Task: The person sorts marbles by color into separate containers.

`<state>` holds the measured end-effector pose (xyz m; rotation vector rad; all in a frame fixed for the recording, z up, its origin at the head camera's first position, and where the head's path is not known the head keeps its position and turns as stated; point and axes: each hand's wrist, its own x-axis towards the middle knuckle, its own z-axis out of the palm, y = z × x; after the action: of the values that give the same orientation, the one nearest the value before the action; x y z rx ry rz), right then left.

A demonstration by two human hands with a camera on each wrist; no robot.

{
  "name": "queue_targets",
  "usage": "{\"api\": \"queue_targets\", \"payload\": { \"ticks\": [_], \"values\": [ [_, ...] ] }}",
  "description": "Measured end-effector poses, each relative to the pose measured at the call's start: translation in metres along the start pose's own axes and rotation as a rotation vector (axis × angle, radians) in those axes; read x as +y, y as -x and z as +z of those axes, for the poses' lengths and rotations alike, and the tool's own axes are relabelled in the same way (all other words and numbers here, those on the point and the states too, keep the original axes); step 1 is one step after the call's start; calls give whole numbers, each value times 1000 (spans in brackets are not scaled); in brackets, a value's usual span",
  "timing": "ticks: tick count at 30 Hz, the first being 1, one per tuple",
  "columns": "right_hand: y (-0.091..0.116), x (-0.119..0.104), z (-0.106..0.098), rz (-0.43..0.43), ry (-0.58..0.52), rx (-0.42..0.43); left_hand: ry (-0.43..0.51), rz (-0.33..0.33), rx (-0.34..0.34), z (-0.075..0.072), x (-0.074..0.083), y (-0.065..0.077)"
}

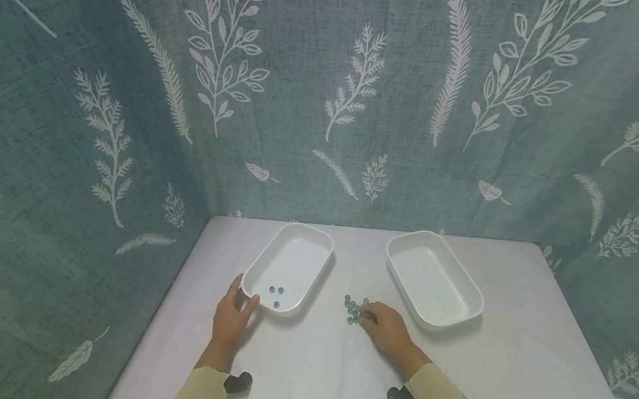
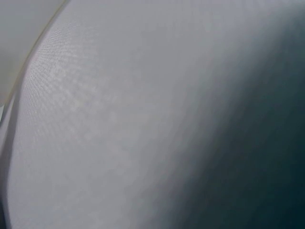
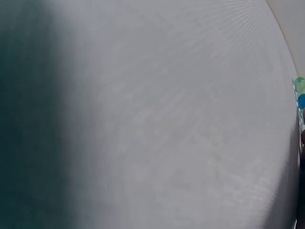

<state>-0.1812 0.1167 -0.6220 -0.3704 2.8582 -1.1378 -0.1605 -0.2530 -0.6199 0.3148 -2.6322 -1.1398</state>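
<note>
My left hand [image 1: 231, 320] holds the near left corner of a white tray [image 1: 320, 269], thumb at the front rim and fingers along the left side. Inside that tray lie three blue marbles [image 1: 272, 289]. My right hand [image 1: 388, 331] reaches down to a loose group of green marbles [image 1: 353, 305] and bluish ones on the table. Its thumb and forefinger pinch at a blue marble [image 1: 357, 317] on the near side of the group. At the edge of the right wrist view, a green marble [image 3: 299, 85] and that blue marble show beside dark fingertips. The left wrist view catches no fingers.
A second white tray [image 1: 432, 279] stands to the right of the marbles, with nothing seen inside. Both trays rest on a white-covered table [image 1: 304, 369]. Behind and at the sides hangs a green-grey curtain [image 1: 300, 160] with white leaf prints.
</note>
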Motion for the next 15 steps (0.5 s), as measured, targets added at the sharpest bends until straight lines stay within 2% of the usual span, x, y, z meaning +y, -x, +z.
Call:
{"api": "queue_targets", "payload": {
  "ticks": [15],
  "values": [
    [-4, 1, -4, 33, -137, 7, -3, -28, -18, -1, 1, 0]
  ]
}}
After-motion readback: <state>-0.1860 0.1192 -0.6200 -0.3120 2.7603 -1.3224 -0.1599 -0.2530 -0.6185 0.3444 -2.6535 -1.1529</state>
